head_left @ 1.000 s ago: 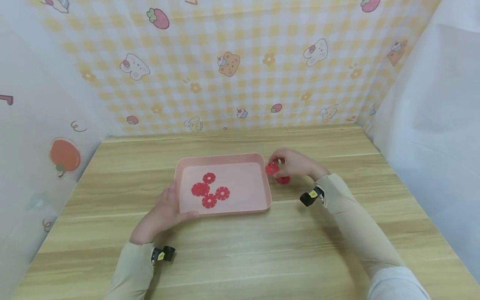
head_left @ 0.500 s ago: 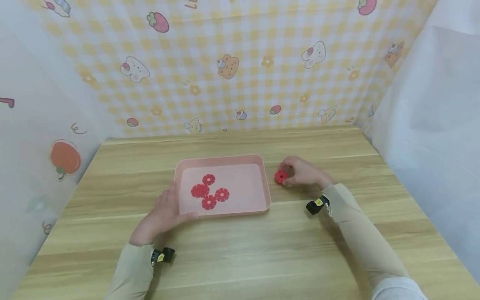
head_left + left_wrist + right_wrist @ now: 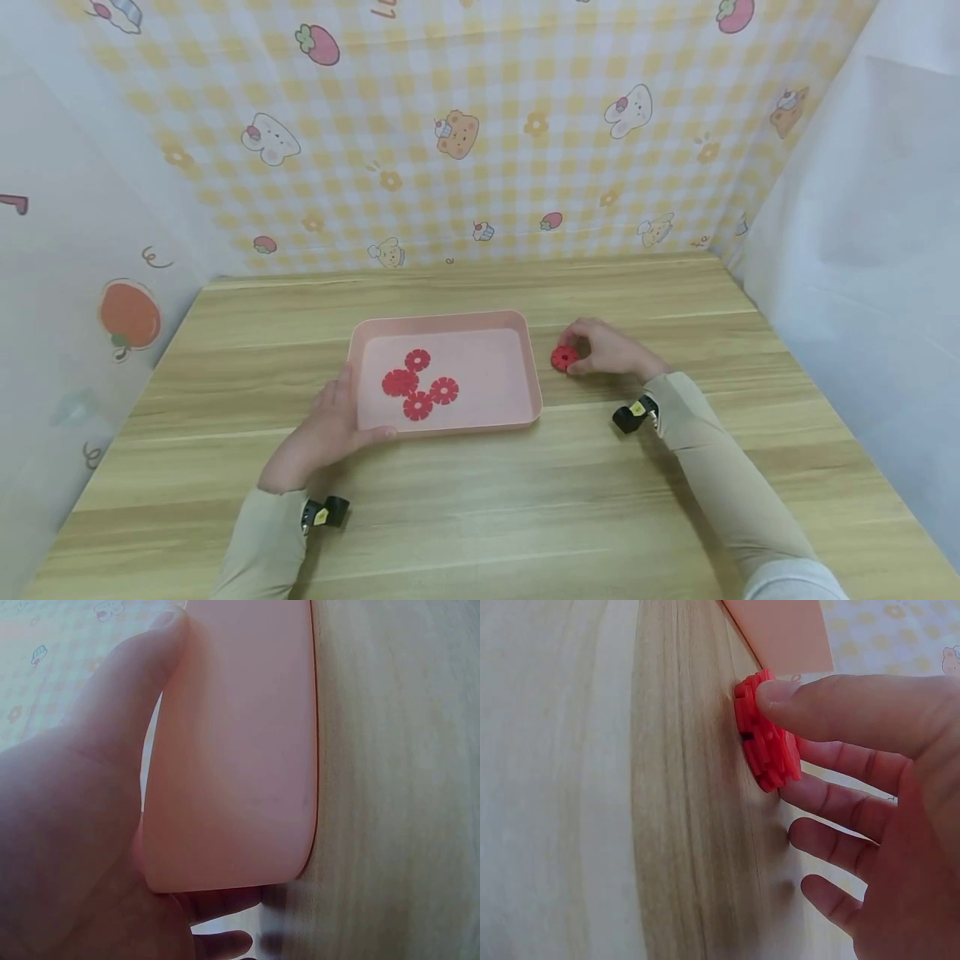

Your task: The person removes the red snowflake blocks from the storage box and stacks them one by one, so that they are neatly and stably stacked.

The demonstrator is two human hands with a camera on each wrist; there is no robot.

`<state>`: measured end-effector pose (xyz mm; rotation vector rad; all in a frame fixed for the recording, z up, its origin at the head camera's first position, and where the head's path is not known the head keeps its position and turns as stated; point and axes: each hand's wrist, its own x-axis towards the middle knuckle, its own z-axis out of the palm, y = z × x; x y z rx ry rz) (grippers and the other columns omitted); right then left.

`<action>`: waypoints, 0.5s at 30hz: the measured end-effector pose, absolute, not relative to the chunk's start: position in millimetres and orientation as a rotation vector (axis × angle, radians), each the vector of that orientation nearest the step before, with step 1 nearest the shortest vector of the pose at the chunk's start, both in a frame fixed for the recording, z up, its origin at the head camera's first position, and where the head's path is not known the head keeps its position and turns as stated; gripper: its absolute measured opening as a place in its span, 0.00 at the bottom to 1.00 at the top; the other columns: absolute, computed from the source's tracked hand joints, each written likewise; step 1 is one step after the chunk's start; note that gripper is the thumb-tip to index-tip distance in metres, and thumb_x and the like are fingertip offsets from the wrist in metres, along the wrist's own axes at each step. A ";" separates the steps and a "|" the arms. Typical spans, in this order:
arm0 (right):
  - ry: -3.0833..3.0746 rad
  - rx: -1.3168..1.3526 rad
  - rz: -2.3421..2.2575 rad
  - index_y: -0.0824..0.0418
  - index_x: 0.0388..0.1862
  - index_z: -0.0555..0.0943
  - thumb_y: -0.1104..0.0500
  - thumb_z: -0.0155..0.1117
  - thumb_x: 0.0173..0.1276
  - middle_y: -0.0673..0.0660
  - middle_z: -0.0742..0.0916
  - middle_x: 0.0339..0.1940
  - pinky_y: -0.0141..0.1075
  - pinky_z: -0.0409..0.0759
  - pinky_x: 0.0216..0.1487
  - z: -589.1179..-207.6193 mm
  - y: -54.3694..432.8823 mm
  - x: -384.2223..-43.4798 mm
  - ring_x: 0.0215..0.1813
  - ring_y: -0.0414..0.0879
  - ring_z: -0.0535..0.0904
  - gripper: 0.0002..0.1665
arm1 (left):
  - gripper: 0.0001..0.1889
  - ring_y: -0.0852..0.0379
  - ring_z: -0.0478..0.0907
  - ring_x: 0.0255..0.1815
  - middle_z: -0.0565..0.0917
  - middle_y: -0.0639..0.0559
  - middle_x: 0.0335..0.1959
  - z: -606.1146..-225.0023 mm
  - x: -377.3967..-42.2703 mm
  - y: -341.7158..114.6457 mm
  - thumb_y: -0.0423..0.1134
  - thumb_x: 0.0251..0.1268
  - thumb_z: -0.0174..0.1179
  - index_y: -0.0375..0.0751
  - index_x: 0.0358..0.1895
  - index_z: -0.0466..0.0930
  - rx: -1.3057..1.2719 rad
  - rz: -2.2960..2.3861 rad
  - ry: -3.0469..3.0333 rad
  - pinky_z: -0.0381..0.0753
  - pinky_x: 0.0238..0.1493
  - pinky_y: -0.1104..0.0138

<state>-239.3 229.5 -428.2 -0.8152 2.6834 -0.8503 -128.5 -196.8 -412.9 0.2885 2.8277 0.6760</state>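
Observation:
Red notched plastic snowflake discs (image 3: 564, 358) form a small stack by the pink tray's right side. My right hand (image 3: 603, 346) pinches the stack between thumb and forefinger. In the right wrist view, the layered discs (image 3: 761, 735) stand at the tabletop, with the thumb on top and the other fingers spread behind. My left hand (image 3: 330, 421) holds the near left corner of the pink tray (image 3: 534, 371). Its thumb lies along the front rim and its fingers go round the left side. Several more red discs (image 3: 444, 390) lie inside the tray, left of its middle, some overlapping.
The tray rests on a wood-grain table (image 3: 480, 508). A yellow checked cloth (image 3: 510, 183) hangs behind the table's far edge, with pale sheets at both sides. Each wrist wears a small black camera (image 3: 630, 415).
My right hand has moved right and nearer, away from the tray's edge, bringing its disc onto the one lying on the table. The left hand and tray have stayed put.

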 end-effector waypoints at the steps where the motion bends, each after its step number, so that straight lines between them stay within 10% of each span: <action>1: 2.689 -0.822 -0.846 0.62 0.45 0.80 0.59 0.75 0.50 0.56 0.82 0.42 0.45 0.70 0.51 -429.0 229.7 -239.6 0.47 0.51 0.73 0.23 | 0.67 0.30 0.59 0.61 0.57 0.22 0.65 -413.1 -128.5 -196.7 0.65 0.48 0.66 0.22 0.72 0.32 0.287 0.674 2.828 0.65 0.60 0.38; 15: 2.620 -0.706 -0.867 0.65 0.50 0.77 0.62 0.75 0.51 0.58 0.82 0.45 0.47 0.73 0.56 -422.9 227.9 -238.9 0.49 0.51 0.76 0.27 | 0.66 0.32 0.61 0.59 0.59 0.24 0.64 -412.0 -128.1 -195.9 0.65 0.47 0.67 0.24 0.72 0.33 0.278 0.684 2.829 0.69 0.58 0.40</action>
